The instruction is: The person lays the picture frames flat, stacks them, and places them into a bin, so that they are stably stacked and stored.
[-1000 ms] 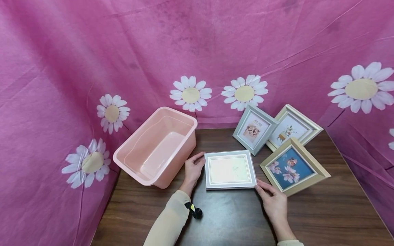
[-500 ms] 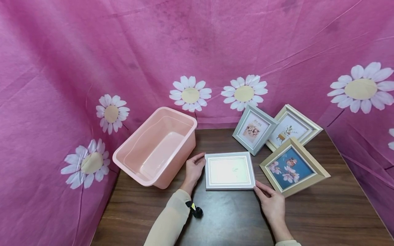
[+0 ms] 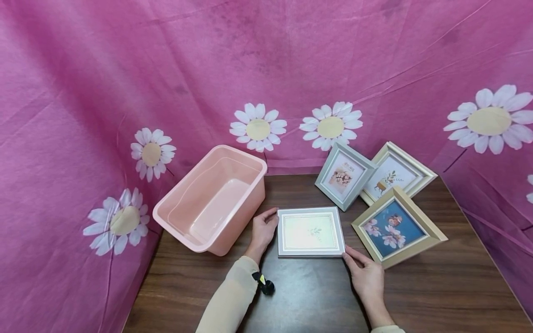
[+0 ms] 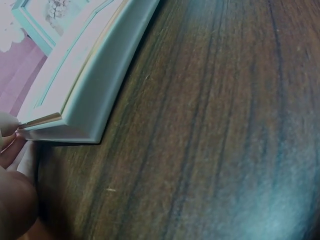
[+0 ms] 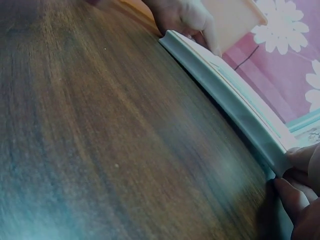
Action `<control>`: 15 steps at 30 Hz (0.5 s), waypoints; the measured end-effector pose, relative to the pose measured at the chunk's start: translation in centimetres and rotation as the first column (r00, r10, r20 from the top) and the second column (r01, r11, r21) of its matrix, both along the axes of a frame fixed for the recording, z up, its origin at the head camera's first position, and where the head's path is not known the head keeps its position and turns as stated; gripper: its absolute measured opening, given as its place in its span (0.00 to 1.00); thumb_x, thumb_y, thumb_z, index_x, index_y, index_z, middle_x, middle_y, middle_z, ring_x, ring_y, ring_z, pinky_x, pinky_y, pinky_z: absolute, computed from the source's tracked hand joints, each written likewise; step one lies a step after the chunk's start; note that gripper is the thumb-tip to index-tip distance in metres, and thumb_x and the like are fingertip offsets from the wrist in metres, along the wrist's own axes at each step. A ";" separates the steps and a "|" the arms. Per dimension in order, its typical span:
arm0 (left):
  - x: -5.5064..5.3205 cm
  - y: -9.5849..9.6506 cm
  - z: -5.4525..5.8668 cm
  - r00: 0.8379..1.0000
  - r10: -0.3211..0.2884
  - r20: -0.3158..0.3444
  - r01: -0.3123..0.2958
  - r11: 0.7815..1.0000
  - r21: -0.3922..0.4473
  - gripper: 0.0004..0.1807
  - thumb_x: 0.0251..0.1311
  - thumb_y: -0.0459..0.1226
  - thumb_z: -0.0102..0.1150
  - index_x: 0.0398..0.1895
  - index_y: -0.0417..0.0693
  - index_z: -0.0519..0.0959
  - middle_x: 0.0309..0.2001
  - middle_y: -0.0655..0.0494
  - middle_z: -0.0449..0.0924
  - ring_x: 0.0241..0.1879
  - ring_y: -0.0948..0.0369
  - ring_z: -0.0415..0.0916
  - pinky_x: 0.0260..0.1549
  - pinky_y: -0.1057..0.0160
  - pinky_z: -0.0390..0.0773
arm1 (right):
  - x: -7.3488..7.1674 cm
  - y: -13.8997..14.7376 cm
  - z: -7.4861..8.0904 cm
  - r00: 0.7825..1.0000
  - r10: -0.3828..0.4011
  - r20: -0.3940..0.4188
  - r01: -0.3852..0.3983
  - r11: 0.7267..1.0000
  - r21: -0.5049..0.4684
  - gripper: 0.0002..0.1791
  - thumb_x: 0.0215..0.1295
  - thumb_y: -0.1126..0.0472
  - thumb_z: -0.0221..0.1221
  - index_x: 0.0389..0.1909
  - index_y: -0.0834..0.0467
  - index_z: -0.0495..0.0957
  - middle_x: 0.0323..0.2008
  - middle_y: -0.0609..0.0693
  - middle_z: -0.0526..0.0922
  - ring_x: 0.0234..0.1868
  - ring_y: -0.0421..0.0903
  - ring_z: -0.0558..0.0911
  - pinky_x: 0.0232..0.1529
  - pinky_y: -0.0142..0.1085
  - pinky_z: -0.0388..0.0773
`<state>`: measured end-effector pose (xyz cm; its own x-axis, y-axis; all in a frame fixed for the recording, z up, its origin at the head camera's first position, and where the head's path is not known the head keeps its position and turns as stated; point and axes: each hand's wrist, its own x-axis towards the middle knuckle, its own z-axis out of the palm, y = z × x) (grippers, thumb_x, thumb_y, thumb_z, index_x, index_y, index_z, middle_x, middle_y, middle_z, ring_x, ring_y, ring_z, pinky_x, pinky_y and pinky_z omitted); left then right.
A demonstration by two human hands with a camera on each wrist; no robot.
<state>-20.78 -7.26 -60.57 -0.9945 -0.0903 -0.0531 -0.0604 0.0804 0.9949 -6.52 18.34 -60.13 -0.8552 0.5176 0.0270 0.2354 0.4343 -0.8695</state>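
White picture frame [image 3: 310,232]: between the two hands, face up and wider than tall; pale border, fine dark lines around the inner panel, a faint leafy sprig right of its middle. Up close the side is a smooth, hollowed moulding with a thin brownish line along the inner edge.
Left hand [image 3: 263,231]: pinches the frame's left side near the far corner.
Right hand [image 3: 366,277]: pinches the near right corner, thumb above and a finger below.
Wooden tabletop [image 3: 308,300]: under both hands; whether the frame's underside fully touches it, I cannot tell.
Glare: washes out much of the picture, so any lettering is unreadable.
Fingertips: those beneath the frame are partly hidden; the left wrist view cuts off most of its hand, the right wrist view much of its own.
Sleeves: the left one [image 3: 231,298], with a small black object [image 3: 263,284] at its cuff, and the right one both run off the bottom edge.
Pink bin [image 3: 241,217]: just left of the left hand.
Tan frame [image 3: 376,247]: beside the right hand, which covers its lowest corner.
Grey-blue frame [image 3: 326,185]: beyond the right hand.
Cream frame [image 3: 421,175]: farther off, partly covered by the tan and grey-blue ones.
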 end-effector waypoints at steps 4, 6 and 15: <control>0.0 -0.1 0.1 1.000 -0.013 0.007 0.014 0.999 -0.050 0.17 0.71 0.25 0.62 0.59 0.30 0.85 0.59 0.38 0.88 0.59 0.44 0.87 0.58 0.59 0.87 | 0.1 -0.1 0.1 1.000 -0.001 0.004 0.001 1.000 0.030 0.09 0.67 0.63 0.74 0.47 0.56 0.94 0.46 0.55 0.94 0.44 0.06 0.70 0.48 0.08 0.64; 0.0 -0.1 0.2 1.000 -0.020 0.005 0.020 0.997 -0.069 0.16 0.71 0.26 0.62 0.60 0.30 0.85 0.59 0.38 0.88 0.60 0.44 0.86 0.60 0.55 0.87 | 0.1 -0.1 0.1 1.000 -0.001 0.001 0.001 0.999 0.039 0.09 0.67 0.63 0.74 0.47 0.55 0.94 0.46 0.54 0.94 0.44 0.06 0.70 0.48 0.08 0.64; 0.0 -0.2 0.3 0.999 -0.038 -0.020 0.035 0.987 -0.157 0.17 0.71 0.27 0.62 0.60 0.33 0.86 0.60 0.41 0.89 0.61 0.46 0.86 0.61 0.53 0.86 | 0.1 -0.4 -0.2 0.996 0.001 -0.091 0.006 0.997 0.073 0.10 0.64 0.66 0.75 0.45 0.56 0.94 0.44 0.56 0.94 0.44 0.02 0.68 0.49 0.07 0.64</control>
